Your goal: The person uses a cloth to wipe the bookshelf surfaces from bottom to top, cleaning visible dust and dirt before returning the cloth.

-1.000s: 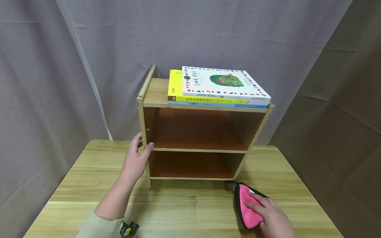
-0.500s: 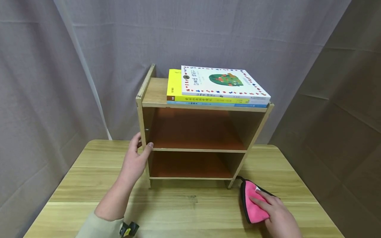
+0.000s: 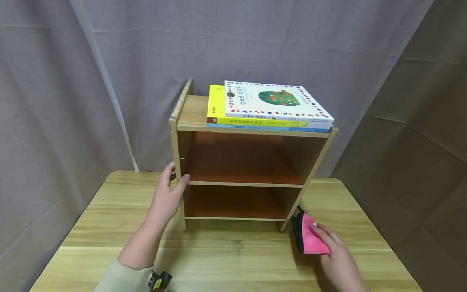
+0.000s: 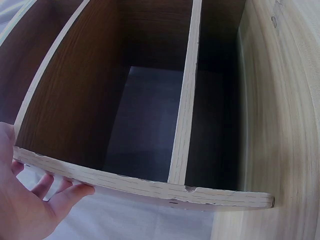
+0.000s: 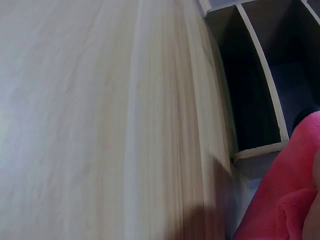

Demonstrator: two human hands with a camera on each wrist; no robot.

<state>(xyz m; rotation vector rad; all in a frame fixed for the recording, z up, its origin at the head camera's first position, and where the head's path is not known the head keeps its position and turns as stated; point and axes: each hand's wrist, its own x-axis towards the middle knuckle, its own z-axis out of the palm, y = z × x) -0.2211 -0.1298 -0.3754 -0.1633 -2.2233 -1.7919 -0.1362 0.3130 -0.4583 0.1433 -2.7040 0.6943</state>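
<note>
A small wooden shelf unit [image 3: 244,184] stands on the table. My left hand [image 3: 167,202] grips its left side panel, thumb on the front edge and fingers round the outer face. The left wrist view also shows this hand [image 4: 30,202] at the panel. Beside the lower right side panel, my right hand [image 3: 339,257] holds a pink cloth [image 3: 313,240] with black edging, pinched and folded. Close up in the right wrist view, the cloth [image 5: 280,202] hides most of the right fingers. Whether it touches the panel, I cannot tell.
On the unit's top lie a white picture book [image 3: 255,99], a yellow book [image 3: 215,105] and a blue book [image 3: 248,127], stacked flat. Grey curtains [image 3: 146,81] hang behind and at the sides of the wooden table [image 3: 233,259].
The right hand has moved the pink cloth from near the unit's front right foot, first rightward, then farther back along the right side. The left hand keeps its grip on the panel.
</note>
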